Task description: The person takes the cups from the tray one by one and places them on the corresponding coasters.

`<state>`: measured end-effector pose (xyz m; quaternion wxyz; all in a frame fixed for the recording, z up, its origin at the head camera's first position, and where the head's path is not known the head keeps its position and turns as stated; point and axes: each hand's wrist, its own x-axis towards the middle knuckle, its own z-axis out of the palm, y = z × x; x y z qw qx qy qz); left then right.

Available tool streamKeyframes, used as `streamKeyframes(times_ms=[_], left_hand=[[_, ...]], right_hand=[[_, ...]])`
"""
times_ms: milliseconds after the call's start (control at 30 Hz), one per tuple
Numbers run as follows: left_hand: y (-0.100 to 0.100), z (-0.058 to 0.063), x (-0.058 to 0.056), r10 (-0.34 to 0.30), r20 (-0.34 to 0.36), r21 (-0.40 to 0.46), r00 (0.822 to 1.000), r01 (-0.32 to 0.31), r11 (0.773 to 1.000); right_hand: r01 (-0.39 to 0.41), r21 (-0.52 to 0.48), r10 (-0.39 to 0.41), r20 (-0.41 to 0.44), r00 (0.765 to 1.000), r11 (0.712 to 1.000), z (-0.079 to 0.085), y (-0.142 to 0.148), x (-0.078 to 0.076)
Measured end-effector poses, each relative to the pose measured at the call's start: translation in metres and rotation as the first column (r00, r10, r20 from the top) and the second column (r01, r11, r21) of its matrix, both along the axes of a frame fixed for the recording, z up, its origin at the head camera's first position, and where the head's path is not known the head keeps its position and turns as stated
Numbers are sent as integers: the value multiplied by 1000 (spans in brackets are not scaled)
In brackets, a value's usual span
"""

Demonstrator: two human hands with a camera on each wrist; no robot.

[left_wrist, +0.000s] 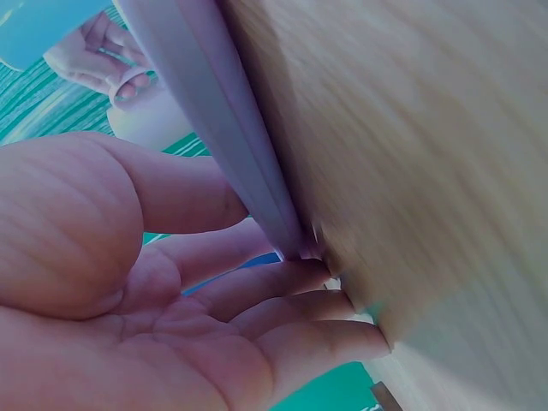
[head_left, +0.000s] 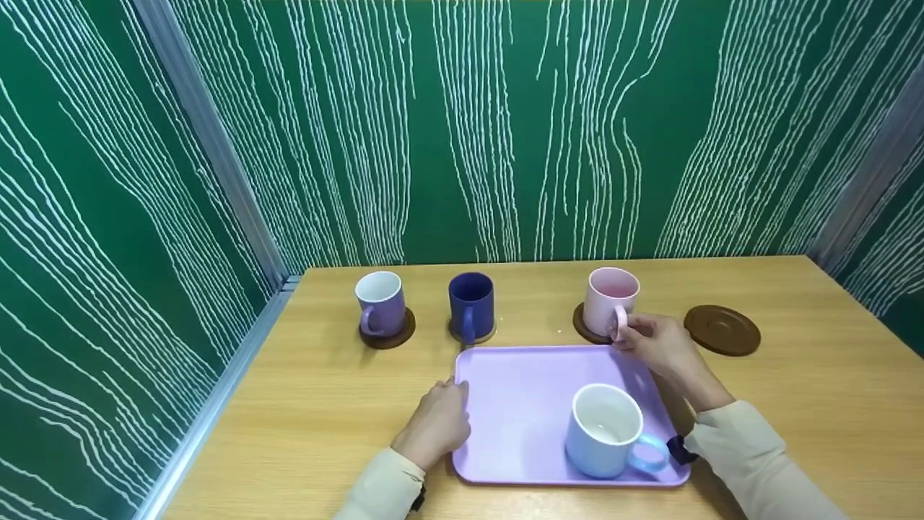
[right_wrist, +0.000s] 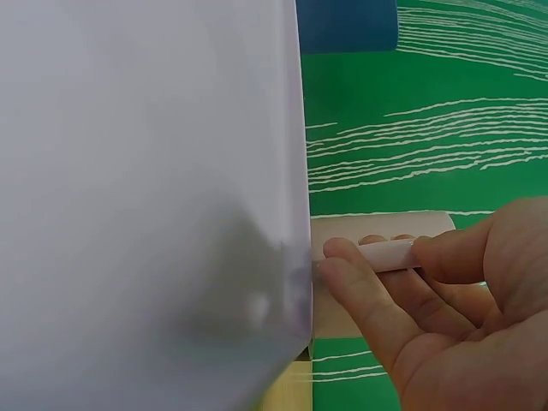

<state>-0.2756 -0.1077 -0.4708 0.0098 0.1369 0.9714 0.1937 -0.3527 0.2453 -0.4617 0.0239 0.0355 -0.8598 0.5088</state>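
Note:
At the left edge of a lilac tray (head_left: 520, 412), my left hand (head_left: 439, 419) pinches the rim. In the left wrist view the thumb lies on the rim while the other fingertips (left_wrist: 368, 340) reach down to the table. My right hand (head_left: 660, 350) holds the handle of a pink mug (head_left: 606, 300) between thumb and fingers; the right wrist view shows this handle (right_wrist: 387, 254) in the pinch. Under the upright pink mug is a brown coaster (head_left: 586, 328). A light blue mug (head_left: 599, 437) with a white inside stands on the tray, handle to the right.
Behind the tray, a purple mug (head_left: 382, 310) and a dark blue mug (head_left: 471, 307) stand on coasters. A bare brown coaster (head_left: 722, 330) lies at the right. A green panel (head_left: 534, 144) with white lines rises behind the wooden table (head_left: 310, 404).

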Motion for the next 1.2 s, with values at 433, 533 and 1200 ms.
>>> streamKeyframes(times_ms=[433,533,1200], left_hand=[[0,1,1,17,9,9,1000,-17,1000],[0,0,1,4,-19,-1,1000,-4,1000],[1,1,1,-10,-64,-26,998,8,1000]], right_hand=[[-24,112,22,26,999,993,12,9,3],[-19,99,16,38,999,995,22,18,5],[-318,350,334,13,942,881,80,24,65]])
